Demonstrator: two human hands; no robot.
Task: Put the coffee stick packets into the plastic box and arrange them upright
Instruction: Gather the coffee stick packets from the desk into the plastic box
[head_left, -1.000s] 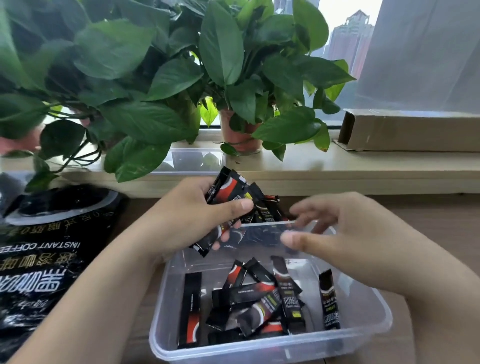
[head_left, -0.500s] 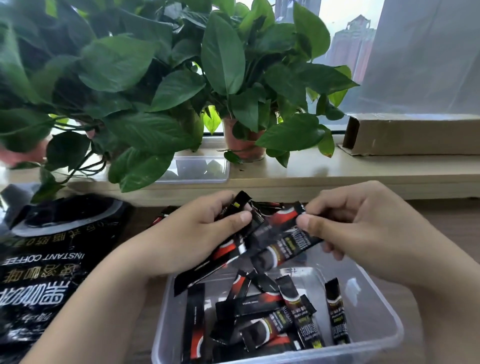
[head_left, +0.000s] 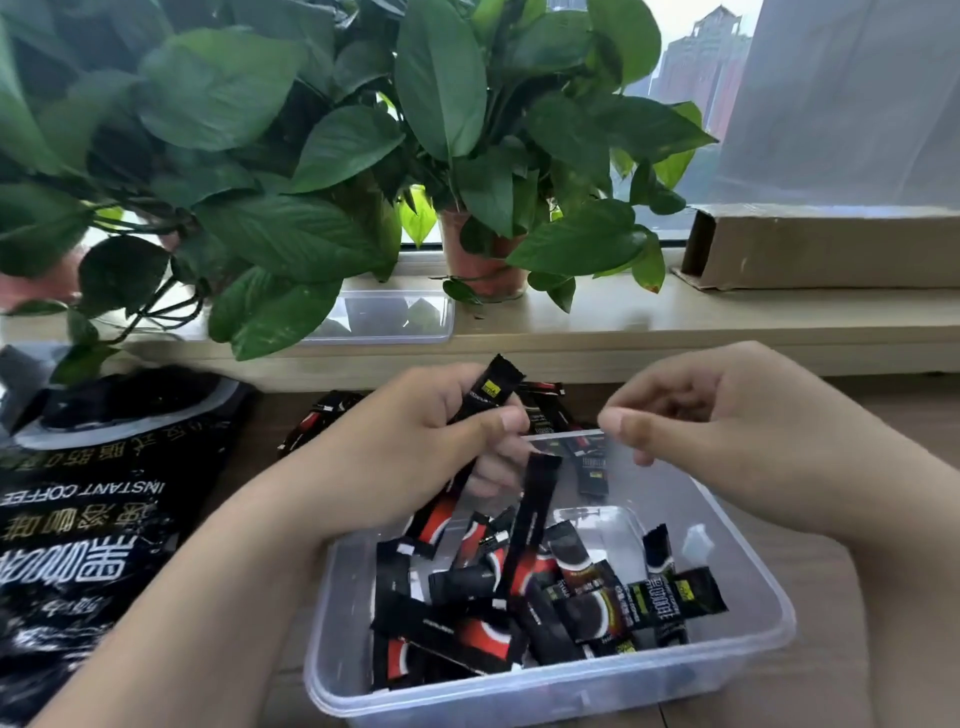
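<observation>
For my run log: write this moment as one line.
left hand grips coffee packets | right hand curled, empty | plastic box packets jumbled

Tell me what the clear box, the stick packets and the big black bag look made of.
Clear box: thin, glossy see-through plastic; the packets show through its walls. Stick packets: glossy printed film, probably foil-lined plastic, with flat sealed ends. Big black bag: similar shiny printed film, wrinkled and catching light.
</observation>
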